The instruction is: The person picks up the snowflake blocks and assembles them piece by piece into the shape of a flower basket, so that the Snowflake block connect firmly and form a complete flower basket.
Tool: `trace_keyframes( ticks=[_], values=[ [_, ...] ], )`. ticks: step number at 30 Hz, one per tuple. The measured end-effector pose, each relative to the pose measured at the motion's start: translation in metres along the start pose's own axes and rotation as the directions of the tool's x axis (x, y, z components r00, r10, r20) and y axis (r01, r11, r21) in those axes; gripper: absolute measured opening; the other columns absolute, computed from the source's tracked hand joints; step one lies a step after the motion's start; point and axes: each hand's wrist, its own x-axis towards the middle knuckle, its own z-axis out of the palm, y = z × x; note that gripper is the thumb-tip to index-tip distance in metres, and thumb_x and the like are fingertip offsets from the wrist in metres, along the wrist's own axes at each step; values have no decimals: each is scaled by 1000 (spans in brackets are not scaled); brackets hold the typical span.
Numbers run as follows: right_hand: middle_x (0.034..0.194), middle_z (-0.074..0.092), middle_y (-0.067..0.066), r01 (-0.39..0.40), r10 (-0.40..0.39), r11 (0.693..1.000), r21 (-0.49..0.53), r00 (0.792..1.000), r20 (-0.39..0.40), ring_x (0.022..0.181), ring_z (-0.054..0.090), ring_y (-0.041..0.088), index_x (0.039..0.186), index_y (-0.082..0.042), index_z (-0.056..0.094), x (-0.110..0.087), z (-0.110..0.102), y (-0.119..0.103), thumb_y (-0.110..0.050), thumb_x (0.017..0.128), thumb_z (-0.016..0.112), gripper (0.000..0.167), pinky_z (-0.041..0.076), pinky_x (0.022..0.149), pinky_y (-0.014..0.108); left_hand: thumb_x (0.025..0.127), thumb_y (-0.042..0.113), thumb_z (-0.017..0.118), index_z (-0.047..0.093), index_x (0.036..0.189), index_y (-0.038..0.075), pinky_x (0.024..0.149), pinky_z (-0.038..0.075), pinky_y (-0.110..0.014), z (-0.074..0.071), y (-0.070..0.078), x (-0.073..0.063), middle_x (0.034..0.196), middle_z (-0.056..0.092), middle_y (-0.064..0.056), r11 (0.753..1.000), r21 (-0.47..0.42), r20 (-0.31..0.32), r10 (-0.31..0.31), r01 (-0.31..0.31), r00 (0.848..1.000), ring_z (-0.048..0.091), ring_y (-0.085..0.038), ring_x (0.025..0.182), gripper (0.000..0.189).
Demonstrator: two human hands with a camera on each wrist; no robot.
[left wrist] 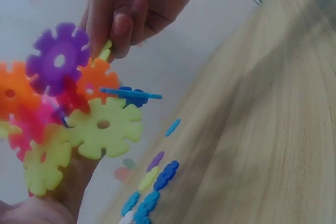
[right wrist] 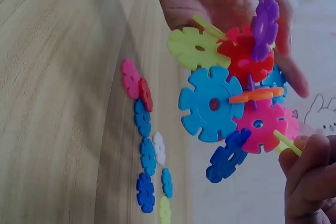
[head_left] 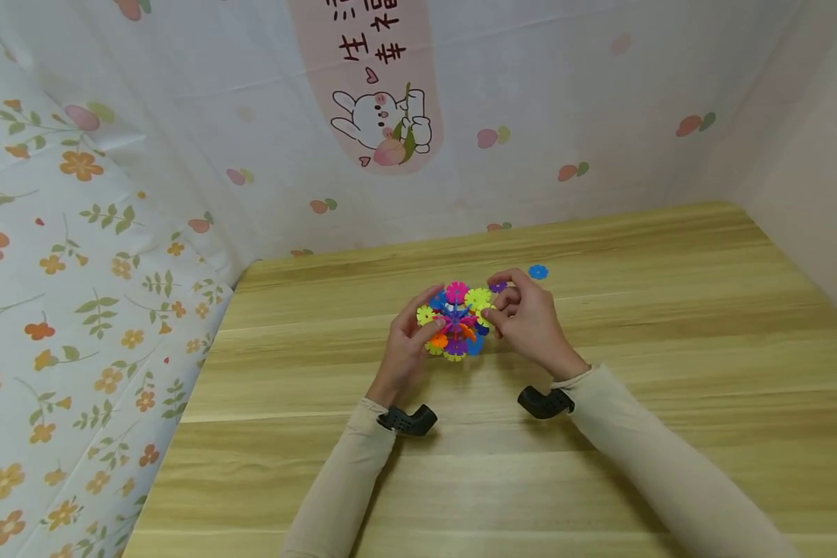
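Note:
A ball-like cluster of interlocking plastic snowflake discs (head_left: 456, 322) in pink, yellow, blue, purple, red and orange is held up over the table. My left hand (head_left: 406, 345) grips it from the left, with the thumb across its near side. At the cluster's right edge, my right hand (head_left: 533, 322) pinches a yellow snowflake disc (right wrist: 287, 142) between thumb and finger. That disc is edge-on in the right wrist view and meets a pink disc (right wrist: 257, 124) of the cluster. In the left wrist view, a purple disc (left wrist: 60, 59) and a yellow disc (left wrist: 105, 125) face the camera.
Several loose discs lie on the wooden table (head_left: 600, 465) beyond the hands, among them a light blue one (head_left: 539, 272) and a purple one (head_left: 498, 287). The right wrist view shows a loose pink disc (right wrist: 130, 78). A printed cloth (head_left: 530, 93) hangs behind the table.

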Motion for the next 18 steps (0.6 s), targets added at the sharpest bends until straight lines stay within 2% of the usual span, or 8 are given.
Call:
trace_keyframes(
  ticks=[3, 7, 10, 12, 16, 18],
  values=[
    [67, 55, 14, 15, -15, 1000, 0, 1000, -14, 49, 56, 35, 118, -1, 48, -1, -1, 1, 4, 82, 68, 41, 50, 46, 31, 95, -3, 46, 42, 139, 6, 82, 50, -40, 1, 0, 0, 146, 27, -9, 1000, -6, 7, -22, 22, 1000, 52, -29, 113, 45],
    [65, 54, 11, 22, -22, 999, -38, 1000, -13, 48, 57, 31, 115, -2, 49, -3, -1, 0, 5, 81, 68, 39, 50, 47, 30, 93, -5, 48, 41, 138, 4, 79, 51, -30, 3, -1, -1, 146, 28, -9, 1000, -7, 4, -10, 10, 1000, 59, -18, 90, 46],
    [63, 52, 7, 47, -50, 993, -107, 999, -22, 46, 54, 23, 111, -1, 51, -4, -1, -2, 6, 80, 68, 37, 48, 47, 29, 92, -7, 49, 41, 138, 1, 78, 51, -27, 6, -3, -1, 145, 29, -10, 1000, -22, -2, 6, -6, 1000, 60, -16, 83, 47],
    [62, 51, 5, 75, -83, 983, -165, 996, -37, 45, 51, 18, 110, 0, 52, -6, 0, -5, 6, 79, 69, 36, 47, 47, 28, 92, -8, 49, 41, 138, 1, 82, 50, -30, 8, -3, 0, 144, 29, -12, 999, -31, -4, 15, -15, 1000, 59, -21, 96, 48],
    [60, 50, 1, 129, -149, 961, -246, 987, -65, 46, 48, 12, 108, 2, 55, -9, 3, -5, 6, 77, 71, 35, 44, 48, 25, 90, -8, 52, 43, 137, 3, 88, 46, -36, 13, -2, 0, 142, 31, -14, 1000, -21, -22, 23, -23, 999, 49, -32, 116, 49],
    [60, 50, 1, 132, -155, 958, -256, 985, -74, 46, 47, 12, 109, 2, 54, -9, 4, -1, 6, 77, 71, 36, 42, 46, 25, 90, -8, 53, 45, 136, 3, 88, 46, -36, 14, -2, 1, 142, 33, -14, 1000, 1, -36, 19, -19, 999, 48, -34, 116, 48]
  ],
)
